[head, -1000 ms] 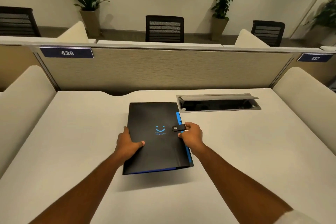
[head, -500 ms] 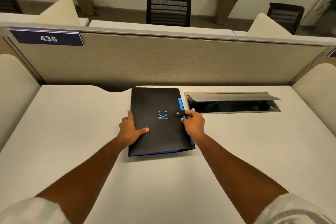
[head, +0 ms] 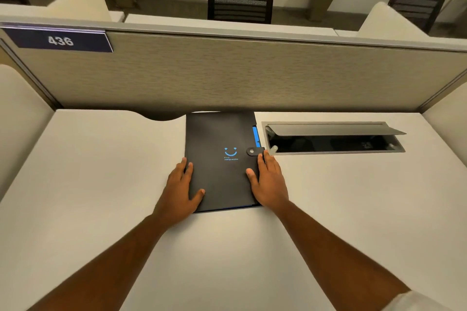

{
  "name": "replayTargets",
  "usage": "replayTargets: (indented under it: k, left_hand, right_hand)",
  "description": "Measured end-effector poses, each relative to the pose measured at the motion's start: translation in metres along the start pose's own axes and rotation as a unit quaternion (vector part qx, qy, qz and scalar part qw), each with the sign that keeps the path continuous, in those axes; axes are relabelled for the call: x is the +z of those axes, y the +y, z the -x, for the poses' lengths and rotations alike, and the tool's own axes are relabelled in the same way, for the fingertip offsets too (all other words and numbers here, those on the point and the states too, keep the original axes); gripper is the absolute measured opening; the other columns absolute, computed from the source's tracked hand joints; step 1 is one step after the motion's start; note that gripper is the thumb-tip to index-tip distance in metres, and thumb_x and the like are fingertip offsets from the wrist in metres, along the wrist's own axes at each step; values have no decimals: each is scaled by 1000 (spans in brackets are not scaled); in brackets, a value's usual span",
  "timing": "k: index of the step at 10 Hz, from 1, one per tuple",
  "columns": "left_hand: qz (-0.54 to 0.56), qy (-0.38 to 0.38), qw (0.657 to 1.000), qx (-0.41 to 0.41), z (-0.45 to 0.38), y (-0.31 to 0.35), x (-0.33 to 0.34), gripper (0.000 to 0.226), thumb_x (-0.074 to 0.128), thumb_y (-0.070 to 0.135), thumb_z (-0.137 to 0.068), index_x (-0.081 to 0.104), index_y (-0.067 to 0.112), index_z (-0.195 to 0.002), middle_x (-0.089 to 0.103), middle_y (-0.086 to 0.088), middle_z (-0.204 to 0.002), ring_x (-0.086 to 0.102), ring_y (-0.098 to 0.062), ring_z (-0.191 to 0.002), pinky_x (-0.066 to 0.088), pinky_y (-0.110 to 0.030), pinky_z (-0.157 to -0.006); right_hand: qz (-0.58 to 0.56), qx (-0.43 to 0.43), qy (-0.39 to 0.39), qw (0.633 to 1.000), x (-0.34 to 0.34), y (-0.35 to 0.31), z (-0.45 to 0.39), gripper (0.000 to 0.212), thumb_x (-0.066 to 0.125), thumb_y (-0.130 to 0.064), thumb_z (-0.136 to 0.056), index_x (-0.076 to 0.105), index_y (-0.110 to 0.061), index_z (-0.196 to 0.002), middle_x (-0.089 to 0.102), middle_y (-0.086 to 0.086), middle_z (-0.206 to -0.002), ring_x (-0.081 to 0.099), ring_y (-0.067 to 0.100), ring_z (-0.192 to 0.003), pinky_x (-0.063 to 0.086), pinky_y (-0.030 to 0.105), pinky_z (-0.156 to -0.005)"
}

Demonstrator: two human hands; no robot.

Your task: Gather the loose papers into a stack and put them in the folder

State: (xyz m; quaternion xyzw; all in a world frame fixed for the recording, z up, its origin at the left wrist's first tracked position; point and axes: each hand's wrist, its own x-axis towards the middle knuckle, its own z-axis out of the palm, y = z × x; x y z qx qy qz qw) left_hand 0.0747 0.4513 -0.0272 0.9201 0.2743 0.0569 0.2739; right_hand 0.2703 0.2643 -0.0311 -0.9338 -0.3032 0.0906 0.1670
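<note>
While flat black snap-tab folder (head: pixel 219 159) lies shut on white table (head: pixel 101 184) against divider, left grip (head: pixel 180 190) and right grip (head: pixel 269 180) flat, fingers straight, holding nothing: press evenly, keep edges square.

Both forearms are being shown bare from wrist to near the elbow. A white sleeve (head: pixel 417 302) is being worn on the right arm, its edge appearing at the lower right corner. No rings, watch or bands are being worn on either hand.
</note>
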Motion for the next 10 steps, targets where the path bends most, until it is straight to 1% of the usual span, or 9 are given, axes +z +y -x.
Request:
replayTargets:
  k: [2, 4, 6, 7, 8, 9, 10]
  left_hand:
    - [-33, -30, 999, -30, -10, 13, 0, 85, 53, 49, -89, 11, 13, -153, 1, -5, -162, 10, -30, -147, 19, -41, -119]
    - [-68, -54, 996, -34, -15, 12, -2, 87, 47, 57, -89, 7, 15, -154, -3, -4, -162, 10, -29, -148, 19, -41, -119]
    - [-80, -80, 993, -45, -17, 16, -5, 88, 46, 58, -90, 2, 17, -154, -7, -3, -162, 7, -29, -148, 19, -42, -119]
    - [-60, -67, 995, -52, -13, 20, -4, 86, 48, 53, -92, 3, 14, -154, -7, -4, -162, 5, -28, -149, 19, -41, -119]
    - [-38, -57, 994, -84, -2, 27, 1, 84, 46, 51, -93, 1, 13, -153, -5, -8, -162, 5, -29, -149, 22, -43, -118]
    - [-30, -60, 993, -99, 15, 33, 0, 86, 46, 54, -92, 2, 13, -153, -3, -10, -161, 8, -30, -148, 23, -43, -117]
    - [-21, -78, 992, -94, 31, 33, -3, 89, 49, 54, -91, 3, 10, -153, 0, -11, -161, 8, -28, -148, 22, -42, -118]
  right_hand:
    - [59, -4, -19, 998, -5, -4, -2, 78, 28, -61, -100, 14, -11, -159, 7, 8, -168, 10, 28, -154, 14, 38, -124]
    - [87, 13, -50, 995, -12, -5, -10, 83, 28, -66, -97, 14, -13, -159, 8, 7, -168, 14, 31, -153, 25, 44, -122]
    - [89, 11, -74, 993, -18, -4, -13, 85, 31, -67, -96, 11, -14, -159, 7, 7, -168, 13, 32, -153, 25, 46, -121]
    - [61, 9, -83, 995, -22, 0, -10, 84, 34, -66, -97, 11, -16, -160, 5, 6, -168, 12, 31, -153, 26, 46, -121]
    - [16, -3, -85, 996, -23, 8, 3, 82, 39, -63, -97, 11, -18, -160, 4, 6, -169, 12, 29, -154, 26, 44, -121]
    - [-32, 3, -74, 997, -27, 13, 23, 83, 44, -61, -96, 11, -19, -160, 6, 5, -168, 14, 28, -154, 27, 42, -121]
    - [-47, -1, -79, 996, -27, 24, 43, 83, 44, -62, -96, 15, -18, -159, 12, 7, -167, 16, 28, -153, 25, 43, -122]
